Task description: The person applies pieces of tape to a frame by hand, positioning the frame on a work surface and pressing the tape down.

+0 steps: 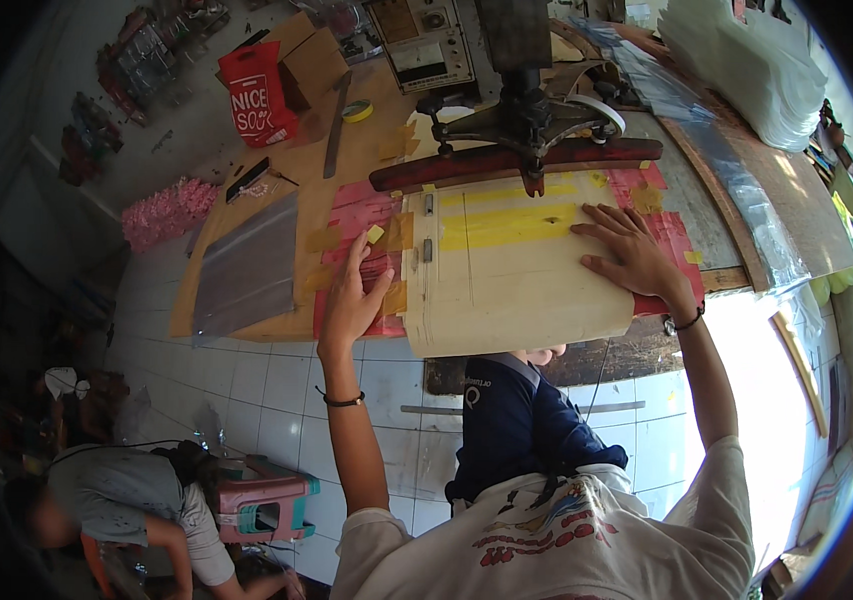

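A cream-coloured sheet (pixel 517 290) with yellow strips and thin drawn lines covers the middle of the worktable, its near edge hanging over the front. My right hand (pixel 637 255) lies spread on the sheet's right side, palm down. My left hand (pixel 352 300) is at the left, beside the sheet, over a red taped layer (pixel 347 205); its fingers are stretched and the thumb stands apart. A small yellow piece (pixel 375 234) is by its fingertips; whether they touch it I cannot tell. Two small metal pieces (pixel 428 250) sit along the sheet's left edge.
Just beyond the sheet hangs a press head with a long red bar (pixel 517 165). A clear plastic sheet (pixel 247 270), a tape roll (pixel 357 111) and a red bag (pixel 257 95) are at left. Stacked translucent sheets (pixel 747 75) stand far right. Another person (pixel 137 500) bends near a pink stool (pixel 262 500).
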Action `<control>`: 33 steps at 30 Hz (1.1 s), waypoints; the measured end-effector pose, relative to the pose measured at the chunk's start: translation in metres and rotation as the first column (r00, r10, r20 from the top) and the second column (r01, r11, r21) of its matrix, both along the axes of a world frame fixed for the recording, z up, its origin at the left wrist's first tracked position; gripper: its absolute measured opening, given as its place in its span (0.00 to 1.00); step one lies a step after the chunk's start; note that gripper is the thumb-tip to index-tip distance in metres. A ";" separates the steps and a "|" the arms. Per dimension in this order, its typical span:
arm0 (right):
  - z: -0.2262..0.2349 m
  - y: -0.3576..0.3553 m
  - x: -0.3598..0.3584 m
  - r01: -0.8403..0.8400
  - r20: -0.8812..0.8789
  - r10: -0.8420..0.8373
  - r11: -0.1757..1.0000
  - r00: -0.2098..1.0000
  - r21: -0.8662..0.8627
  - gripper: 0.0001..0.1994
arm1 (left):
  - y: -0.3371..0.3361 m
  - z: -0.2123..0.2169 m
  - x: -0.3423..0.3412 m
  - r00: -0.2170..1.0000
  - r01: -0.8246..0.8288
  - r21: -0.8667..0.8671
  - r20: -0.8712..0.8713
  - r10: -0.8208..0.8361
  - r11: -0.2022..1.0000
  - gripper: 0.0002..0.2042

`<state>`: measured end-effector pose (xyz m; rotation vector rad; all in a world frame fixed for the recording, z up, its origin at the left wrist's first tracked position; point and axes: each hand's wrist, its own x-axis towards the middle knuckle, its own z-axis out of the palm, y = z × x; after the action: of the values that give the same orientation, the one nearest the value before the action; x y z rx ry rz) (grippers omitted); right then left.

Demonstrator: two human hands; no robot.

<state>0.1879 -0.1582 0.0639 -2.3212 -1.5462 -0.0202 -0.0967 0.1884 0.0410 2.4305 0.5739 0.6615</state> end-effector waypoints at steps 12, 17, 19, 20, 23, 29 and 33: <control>-0.001 0.001 -0.002 -0.009 0.009 0.008 0.999 1.000 0.050 0.25 | 0.008 -0.001 -0.003 1.000 0.004 -0.030 -0.010 -0.004 1.000 0.36; -0.001 0.008 -0.005 0.008 0.003 -0.008 0.999 1.000 0.035 0.26 | 0.012 -0.002 -0.004 1.000 0.008 -0.018 -0.013 -0.009 1.000 0.35; 0.000 0.008 -0.006 0.026 0.009 -0.026 1.000 1.000 0.017 0.26 | 0.011 0.000 -0.004 1.000 0.005 -0.032 -0.025 -0.006 0.999 0.35; -0.002 0.007 -0.006 0.027 0.002 -0.027 0.999 1.000 0.024 0.26 | 0.011 -0.002 -0.004 1.000 0.011 -0.043 -0.025 -0.012 0.999 0.35; 0.001 0.006 -0.006 0.022 -0.001 -0.022 0.999 1.000 0.042 0.25 | 0.014 0.001 -0.004 1.000 0.030 -0.038 -0.005 -0.030 0.999 0.35; -0.003 0.009 -0.005 -0.003 0.014 0.003 0.999 1.000 0.046 0.25 | 0.012 -0.002 -0.005 0.999 0.032 -0.045 0.025 -0.031 0.998 0.35; 0.002 0.017 -0.008 0.024 0.023 -0.025 0.999 0.999 0.039 0.25 | 0.017 0.001 -0.006 1.000 0.021 -0.022 0.020 -0.021 1.000 0.34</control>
<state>0.1800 -0.1410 0.0661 -2.3172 -1.5153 -0.0830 -0.1023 0.2052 0.0422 2.4040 0.5441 0.6660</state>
